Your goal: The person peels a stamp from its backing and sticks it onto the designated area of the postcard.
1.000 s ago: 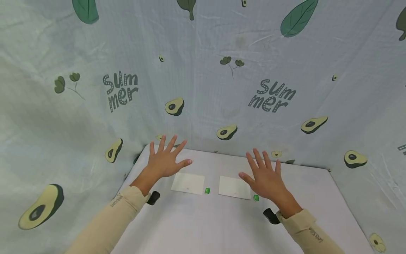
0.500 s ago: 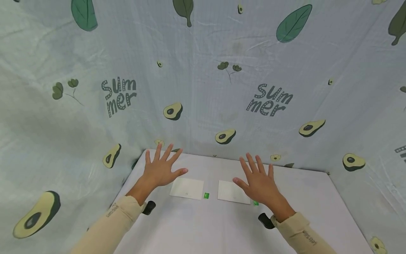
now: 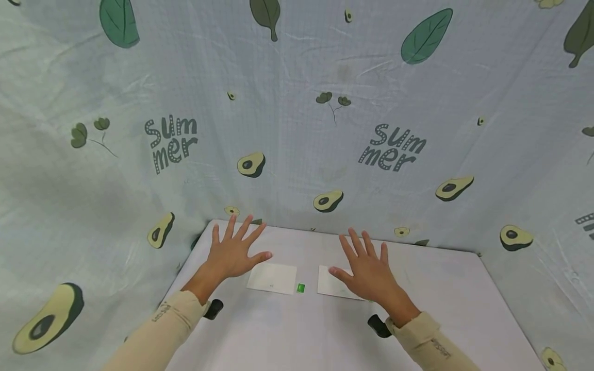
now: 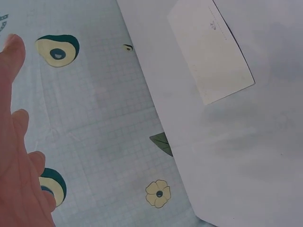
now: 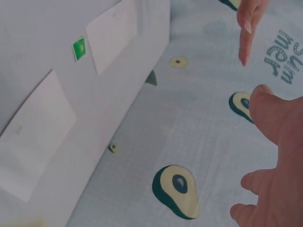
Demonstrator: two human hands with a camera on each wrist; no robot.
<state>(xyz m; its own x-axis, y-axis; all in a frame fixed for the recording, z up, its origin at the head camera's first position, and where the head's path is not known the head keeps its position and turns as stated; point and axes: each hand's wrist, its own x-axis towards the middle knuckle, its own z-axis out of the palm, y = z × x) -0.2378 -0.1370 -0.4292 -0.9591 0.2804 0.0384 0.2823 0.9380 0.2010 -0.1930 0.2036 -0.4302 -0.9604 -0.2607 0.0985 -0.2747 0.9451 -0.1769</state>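
Left hand (image 3: 232,257): fingers (image 3: 229,230) straight and spread wide, thumb held out toward the other hand; nothing held. Right hand (image 3: 371,275): fingers likewise straight and fanned, thumb out to the left; nothing held. Both hands raised, backs upward, apart from each other with a broad gap between the thumbs. Left card (image 3: 272,279), white, flat, bearing a small printed mark: just below the left thumb in the head view, toward the wearer. Right card (image 3: 330,286), white, flat: behind the right thumb and palm, which hide part of it. Green square (image 3: 301,288), small: between the two thumbs, nearer the wearer, just beside the left card. Black wrist devices, two: left (image 3: 214,309) and right (image 3: 379,326), each on the inner side of its wrist. Beige sleeves (image 3: 155,330), two, behind the wrists. Surface (image 3: 306,340), white: far edge passing behind the fingertips of both hands; left edge close outside the left hand; right edge well apart from the right fingers, a wide plain stretch lying between; further plain stretch on the wearer's side of the cards. Cloth (image 3: 287,129), pale, printed with avocados, leaves and "summer": upright beyond the fingertips and along both sides.
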